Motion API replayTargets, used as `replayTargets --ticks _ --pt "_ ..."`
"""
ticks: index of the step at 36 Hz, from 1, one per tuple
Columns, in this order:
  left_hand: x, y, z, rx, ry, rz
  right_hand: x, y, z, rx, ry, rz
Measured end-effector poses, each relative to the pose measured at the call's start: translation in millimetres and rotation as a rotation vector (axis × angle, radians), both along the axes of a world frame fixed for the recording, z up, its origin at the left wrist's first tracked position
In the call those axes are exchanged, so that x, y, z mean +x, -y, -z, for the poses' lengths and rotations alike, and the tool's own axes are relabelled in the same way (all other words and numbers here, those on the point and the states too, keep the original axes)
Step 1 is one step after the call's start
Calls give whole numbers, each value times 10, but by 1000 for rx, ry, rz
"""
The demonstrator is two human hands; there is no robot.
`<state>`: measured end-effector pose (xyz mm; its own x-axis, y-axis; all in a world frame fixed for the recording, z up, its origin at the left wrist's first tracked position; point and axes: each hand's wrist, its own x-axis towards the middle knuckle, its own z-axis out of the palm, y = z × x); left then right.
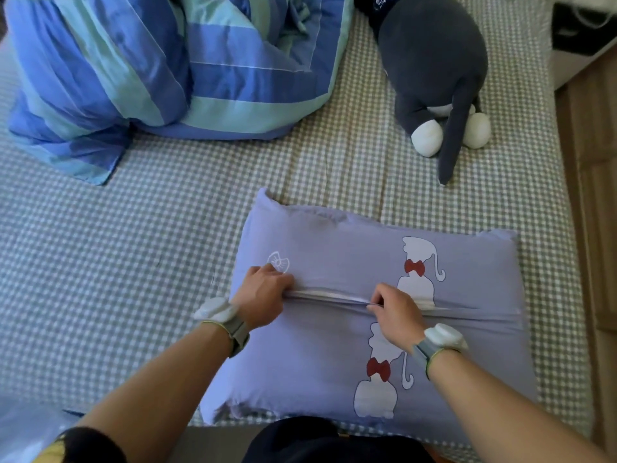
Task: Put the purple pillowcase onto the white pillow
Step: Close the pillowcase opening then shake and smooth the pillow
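Item: purple pillowcase, cat print, lying on the near right part of the bed, already drawn over the white pillow, which shows only as a thin pale strip in the middle opening. Left hand: fingers clenched on the left end of the opening. Right hand: fingers pinching the fabric edge mid-seam. Status, by judgement: pillow nearly fully inside; closing the gap and smoothing remain. Also present: striped blue quilt far left, grey plush toy far right.

- purple pillowcase: soft matt cloth, smooth, creased at its middle
- bed sheet: matt checked woven cloth
- striped duvet: slightly shiny cloth
- plush toy: fuzzy fabric
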<state>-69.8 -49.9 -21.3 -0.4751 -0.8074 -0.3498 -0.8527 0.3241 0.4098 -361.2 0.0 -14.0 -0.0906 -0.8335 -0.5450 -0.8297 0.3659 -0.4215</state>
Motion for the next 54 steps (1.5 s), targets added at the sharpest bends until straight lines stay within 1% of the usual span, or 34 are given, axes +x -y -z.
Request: replayTargets --ticks 5,8,11,14,16,19,20,22,26,27,28,29,30,32,33,34,36,37,38,39,40,42,43,44,45,46,47,48,49,50,52,54 --pt "2 257 1 96 70 -118 -151 56 53 -90 -70 -122" --pt "-11 357 86 150 107 -226 -341 166 169 -81 -140 -221" --pt "-155 373 254 165 266 -364 -568 243 358 -79 -198 -352" --pt "-333 253 418 96 453 -356 -877 100 445 14 -286 -438" --pt "-293 157 503 32 504 -369 -1097 -1 427 -12 -355 -412" --pt "-386 65 646 -105 462 -375 -1722 -142 325 -50 -446 -221" --pt "-441 78 672 -114 467 -377 -1930 -173 293 -55 -474 -186" --pt "-421 96 647 -114 485 -383 -2177 -169 317 -92 -504 -164" --pt "-670 -9 500 -213 536 -397 -2672 -167 480 -181 -526 -75" --pt "-691 -52 451 -250 499 -391 -2696 -178 567 -215 -527 -81" --pt "-851 -90 391 -303 453 -356 -2764 -241 568 -231 -512 -22" --pt "-1075 -145 343 -344 394 -290 -2884 -337 630 -248 -456 92" --pt "-1280 -224 323 -354 316 -207 -2913 -412 610 -210 -379 251" --pt "-1768 -388 288 -264 210 7 -3019 -661 742 -36 -174 674" --pt "-2033 -476 315 -186 195 60 -3087 -791 822 56 -27 862" --pt "-2302 -559 308 -94 225 65 -3108 -911 837 171 120 988" --pt "-2635 -674 309 64 309 -83 -3025 -1103 884 342 467 1128" --pt "-2861 -709 242 106 326 -131 -3057 -1206 778 337 583 1194" --pt "-3036 -637 117 166 356 -164 -3051 -1211 644 298 623 1233" --pt "-3106 -608 106 196 320 -196 -3027 -1207 684 221 629 1244" --pt "-3247 -477 -41 183 277 -161 -3013 -1115 502 119 610 1246" --pt "-3402 -284 -303 95 160 -45 -2963 -996 197 -70 521 1145" --pt "-3530 -75 -724 -17 70 30 -2942 -833 -212 -232 473 1059" --pt "-3563 19 -834 -68 2 91 -2804 -759 -374 -312 427 975" --pt "-3649 213 -1087 -165 -60 153 -2706 -588 -620 -418 390 908" --pt "-3694 317 -1189 -237 -113 226 -2601 -520 -775 -512 360 822" --pt "-3731 489 -1588 -334 -143 263 -2499 -363 -1154 -618 345 726" --pt "-3798 617 -1742 -390 -165 302 -2465 -270 -1273 -683 313 628" --pt "-3833 764 -2121 -453 -177 322 -2418 -127 -1583 -750 304 539" --pt "-3776 913 -2516 -547 -196 389 -2334 -10 -1946 -838 281 422" --pt "-3567 1184 -3340 -724 -171 479 -2134 211 -2722 -983 285 224" --pt "-3213 1337 -4103 -801 -94 512 -1906 419 -3432 -1127 303 101"
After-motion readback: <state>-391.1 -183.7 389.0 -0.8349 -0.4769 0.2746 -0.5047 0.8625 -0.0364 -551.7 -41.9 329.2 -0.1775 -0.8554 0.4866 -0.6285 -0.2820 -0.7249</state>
